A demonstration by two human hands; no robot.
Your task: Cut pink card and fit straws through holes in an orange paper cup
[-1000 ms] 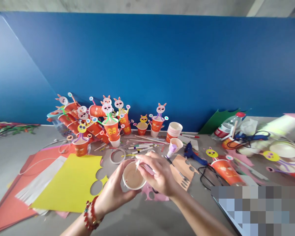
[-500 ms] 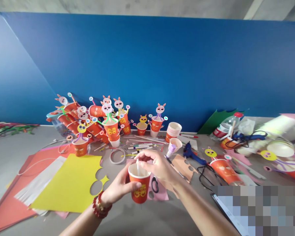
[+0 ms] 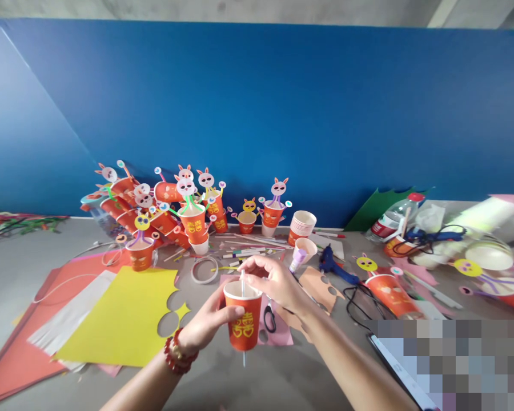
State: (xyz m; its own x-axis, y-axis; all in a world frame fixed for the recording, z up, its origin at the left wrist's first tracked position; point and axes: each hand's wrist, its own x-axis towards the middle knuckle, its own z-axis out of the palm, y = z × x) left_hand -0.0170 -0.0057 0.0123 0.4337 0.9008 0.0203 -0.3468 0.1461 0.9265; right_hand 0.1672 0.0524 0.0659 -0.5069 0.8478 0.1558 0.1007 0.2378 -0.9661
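Observation:
An orange paper cup (image 3: 244, 328) with yellow characters stands upright in the grip of my left hand (image 3: 209, 319), thumb across its front and a red bead bracelet on the wrist. A thin pale straw (image 3: 243, 283) rises inside the cup, and its lower end shows beneath the base. The fingers of my right hand (image 3: 272, 282) are closed on the straw's top, just over the rim. Black-handled scissors (image 3: 269, 318) lie on pink paper behind the cup, partly hidden.
Yellow paper (image 3: 120, 319) lies at the left. Decorated animal cups (image 3: 192, 225) crowd the back left. A cup stack (image 3: 301, 228), a blue glue gun (image 3: 336, 267), a bottle (image 3: 392, 220) and a fallen cup (image 3: 392, 294) are to the right. A tape roll (image 3: 204, 270) lies behind my left hand.
The straw's lower end now sticks out farther below the cup. My right hand has risen slightly, and the cup has turned so that its yellow characters show more fully.

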